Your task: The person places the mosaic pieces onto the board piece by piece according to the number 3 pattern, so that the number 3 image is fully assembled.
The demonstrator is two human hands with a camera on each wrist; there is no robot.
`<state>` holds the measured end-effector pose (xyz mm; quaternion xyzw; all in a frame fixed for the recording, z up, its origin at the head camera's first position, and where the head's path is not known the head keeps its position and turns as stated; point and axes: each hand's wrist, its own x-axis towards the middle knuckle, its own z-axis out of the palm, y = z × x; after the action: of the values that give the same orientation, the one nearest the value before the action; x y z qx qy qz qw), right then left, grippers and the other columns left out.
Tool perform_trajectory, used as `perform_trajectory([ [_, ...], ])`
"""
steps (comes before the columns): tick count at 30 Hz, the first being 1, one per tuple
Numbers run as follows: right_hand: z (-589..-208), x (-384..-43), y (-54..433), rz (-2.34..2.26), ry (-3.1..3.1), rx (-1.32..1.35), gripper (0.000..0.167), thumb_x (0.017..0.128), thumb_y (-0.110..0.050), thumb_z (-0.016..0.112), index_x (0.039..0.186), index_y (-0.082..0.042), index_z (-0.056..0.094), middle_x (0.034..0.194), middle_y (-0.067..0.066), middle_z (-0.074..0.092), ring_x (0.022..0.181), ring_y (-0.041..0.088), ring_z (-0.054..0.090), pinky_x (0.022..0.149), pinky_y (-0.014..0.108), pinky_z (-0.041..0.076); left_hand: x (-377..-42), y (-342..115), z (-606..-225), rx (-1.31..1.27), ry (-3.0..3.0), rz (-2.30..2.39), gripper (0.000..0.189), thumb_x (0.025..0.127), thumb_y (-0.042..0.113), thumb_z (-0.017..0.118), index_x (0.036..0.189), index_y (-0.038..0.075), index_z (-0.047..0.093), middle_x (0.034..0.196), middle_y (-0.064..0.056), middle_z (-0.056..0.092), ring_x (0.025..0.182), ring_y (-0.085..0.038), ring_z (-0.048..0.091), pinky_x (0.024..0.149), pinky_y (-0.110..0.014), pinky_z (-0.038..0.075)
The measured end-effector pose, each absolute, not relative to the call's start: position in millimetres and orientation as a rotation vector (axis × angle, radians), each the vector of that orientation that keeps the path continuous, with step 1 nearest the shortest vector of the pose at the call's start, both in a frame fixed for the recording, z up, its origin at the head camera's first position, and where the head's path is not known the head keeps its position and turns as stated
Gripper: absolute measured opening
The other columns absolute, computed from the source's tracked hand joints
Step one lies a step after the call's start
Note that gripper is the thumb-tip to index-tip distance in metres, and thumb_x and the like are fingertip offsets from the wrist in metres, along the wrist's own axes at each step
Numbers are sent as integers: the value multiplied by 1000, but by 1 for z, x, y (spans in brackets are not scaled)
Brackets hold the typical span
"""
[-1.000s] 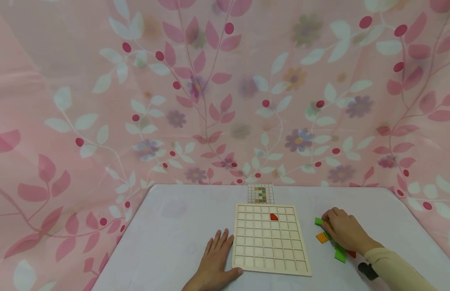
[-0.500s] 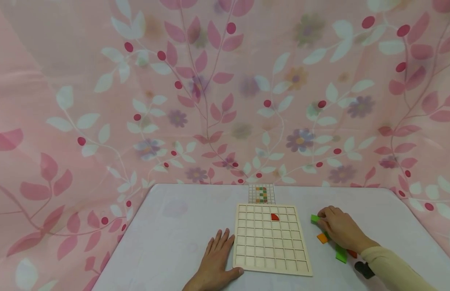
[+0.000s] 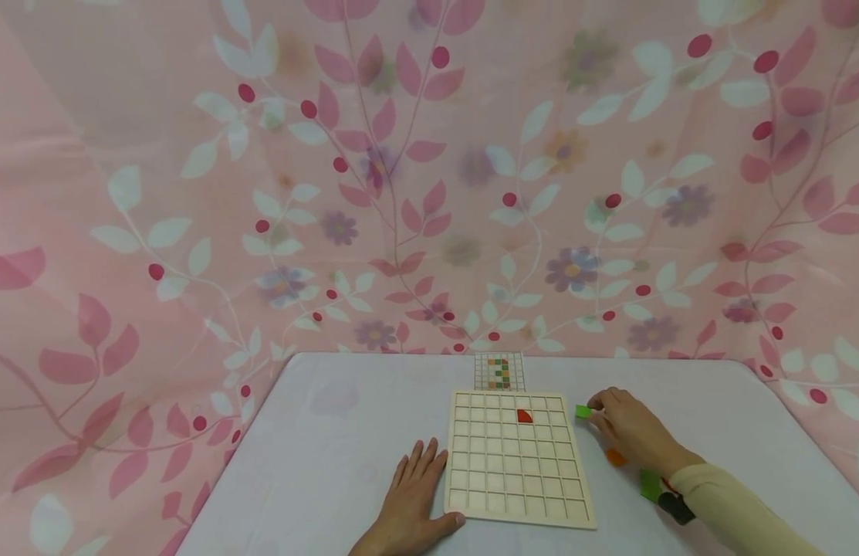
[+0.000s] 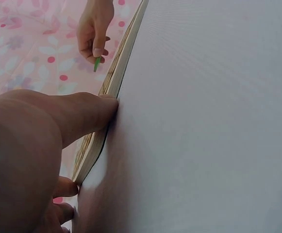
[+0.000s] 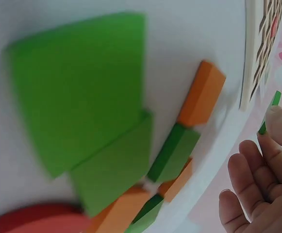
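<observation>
1. Thumb and fingers of your right hand (image 3: 630,425) pinch a green tile (image 3: 583,412) near one edge, so most of it juts past the fingertips — probably to keep your fingers from getting under it or blocking its free side.
2. That tile sits just beside the right edge of the grid board (image 3: 519,463), outside its cells, and looks lifted off the white table (image 3: 373,417). Your other right fingers curl loosely and seem to carry nothing.
3. Your left hand (image 3: 410,498) grasps nothing: its fingers lie spread along the board's left side, while the thumb touches the edge at the near corner. It seems a light brace, likely there to stop the board sliding.
4. On the board, one red tile (image 3: 525,416) sits in a cell of the second row from the far edge, its rounded corner facing away from you and to the right.
5. Loose tiles (image 5: 77,92) in green, orange and red lie bunched on the table below your right forearm — within easy reach of that hand, I'd judge.
6. Beyond the board's far edge, a pattern card (image 3: 481,371) shows coloured squares on a grid, presumably put there for you to glance at.
7. You'll find no readable brand, label or writing anywhere.
</observation>
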<state>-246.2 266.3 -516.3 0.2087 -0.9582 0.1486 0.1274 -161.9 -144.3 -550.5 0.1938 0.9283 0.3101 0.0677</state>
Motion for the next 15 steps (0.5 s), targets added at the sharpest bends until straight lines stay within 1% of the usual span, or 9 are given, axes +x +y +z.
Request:
perform_trajectory([
  [4, -516, -249, 255, 452, -2768, 644, 16, 97, -14, 76, 107, -5, 68, 101, 1, 66, 92, 17, 63, 80, 40, 59, -162, -144, -552, 582, 2785, 951, 100, 90, 61, 72, 163, 2, 37, 176, -20, 22, 164, -47, 12, 126, -75, 11],
  [7, -516, -251, 246, 493, -2773, 657, 15, 98, -14, 75, 108, -5, 67, 103, 1, 67, 95, 18, 64, 82, 41, 59, -162, -145, -553, 584, 2778, 977, 100, 90, 61, 72, 163, 3, 37, 176, -21, 22, 164, -47, 12, 126, -75, 11],
  [11, -517, -255, 235, 538, -2800, 656, 16, 100, -16, 73, 111, -6, 67, 107, 0, 66, 100, 18, 62, 85, 41, 59, -162, -144, -552, 600, 2793, 976, 99, 90, 61, 72, 162, 2, 38, 175, -21, 23, 163, -48, 13, 126, -75, 12],
  [15, -518, -259, 225, 537, -2813, 678, 17, 101, -17, 72, 113, -7, 67, 108, -1, 66, 102, 17, 62, 87, 40, 59, -161, -144, -551, 595, 2807, 935, 99, 90, 60, 71, 162, 2, 37, 176, -19, 23, 163, -47, 14, 126, -75, 13],
])
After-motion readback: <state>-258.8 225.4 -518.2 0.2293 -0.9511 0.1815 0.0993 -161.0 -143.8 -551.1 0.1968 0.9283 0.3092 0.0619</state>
